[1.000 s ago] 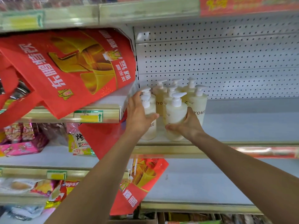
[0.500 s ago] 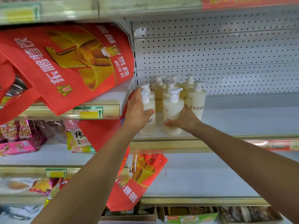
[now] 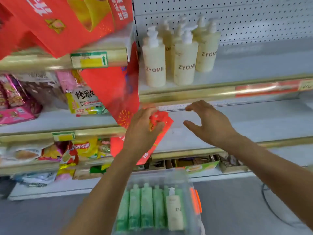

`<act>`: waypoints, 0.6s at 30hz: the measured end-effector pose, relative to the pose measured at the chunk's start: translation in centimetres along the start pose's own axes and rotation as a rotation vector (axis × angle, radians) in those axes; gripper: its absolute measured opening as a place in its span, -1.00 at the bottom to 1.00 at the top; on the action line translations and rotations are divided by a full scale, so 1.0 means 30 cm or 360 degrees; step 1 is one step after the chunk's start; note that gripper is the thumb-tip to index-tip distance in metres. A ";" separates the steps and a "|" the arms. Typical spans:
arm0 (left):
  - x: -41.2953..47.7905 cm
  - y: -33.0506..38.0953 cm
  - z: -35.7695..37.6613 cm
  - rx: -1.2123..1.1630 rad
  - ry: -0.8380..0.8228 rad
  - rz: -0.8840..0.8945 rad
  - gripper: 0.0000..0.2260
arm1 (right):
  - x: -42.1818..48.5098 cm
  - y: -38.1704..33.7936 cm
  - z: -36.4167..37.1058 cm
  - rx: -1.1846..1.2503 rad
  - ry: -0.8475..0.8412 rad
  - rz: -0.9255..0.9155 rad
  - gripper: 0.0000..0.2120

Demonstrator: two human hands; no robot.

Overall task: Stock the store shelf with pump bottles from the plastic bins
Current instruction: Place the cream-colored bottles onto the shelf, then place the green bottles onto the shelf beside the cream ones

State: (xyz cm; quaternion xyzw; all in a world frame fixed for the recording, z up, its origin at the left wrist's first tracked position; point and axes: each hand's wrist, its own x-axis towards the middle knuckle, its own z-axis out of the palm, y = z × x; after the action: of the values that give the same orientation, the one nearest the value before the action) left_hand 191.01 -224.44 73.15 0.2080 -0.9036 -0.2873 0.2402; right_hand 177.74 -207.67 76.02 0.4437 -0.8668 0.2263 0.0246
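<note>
Bottles fill a clear plastic bin (image 3: 188,181) at the bottom of the view, closest to the camera. There is a row of green bottles (image 3: 146,209) packed side by side, and one cream pump bottle (image 3: 174,213) at their right end. An orange latch (image 3: 196,201) shows on the bin's right wall. The bin sits on a grey floor (image 3: 237,200), and a dark cable (image 3: 271,210) curls off to the right.

Both bare forearms reach up from the bottom edge, over the bin. The left hand (image 3: 144,129) hangs in front of a hanging red bag (image 3: 115,92). Its fingers are loosely curved and blurred, and its grip seems slack and on nothing. The right hand (image 3: 209,127) is level with it and a little apart. Its thumb and fingers are spread in a wide curve, so the grip is wide and holds nothing. Both hands hover in front of the lower shelf (image 3: 254,119).

One level up, on the upper shelf (image 3: 254,65), a cluster of cream pump bottles (image 3: 185,65) stands upright at the left end. Two are at the front edge and the others are close behind. Several show the lettering ZYOME.

To the left, snack packets (image 3: 84,100) crowd the neighbouring shelves, and a yellow price label (image 3: 89,60) sits on a shelf edge. Above it a large red bag (image 3: 67,22) leans out. Farthest back is the white perforated back panel (image 3: 245,22).
</note>
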 end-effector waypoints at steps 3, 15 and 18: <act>-0.193 -0.144 0.088 -0.0189 -0.0294 -0.0316 -0.66 | -0.135 0.023 0.204 0.0183 -0.0323 0.0188 -0.60; -0.705 -0.571 0.517 -0.0272 -0.0782 -0.1485 -0.48 | -0.468 0.188 0.946 0.0554 -0.1442 0.1165 -0.40; -0.746 -0.642 0.595 -0.0206 -0.0832 -0.1602 -0.39 | -0.514 0.205 1.077 0.0528 -0.1454 0.1275 -0.39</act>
State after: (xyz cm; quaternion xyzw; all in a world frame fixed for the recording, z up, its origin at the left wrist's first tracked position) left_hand 203.57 -219.88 41.33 0.5197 -0.7032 -0.4629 -0.1456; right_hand 187.37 -206.26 41.03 0.1343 -0.8422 0.1371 -0.5038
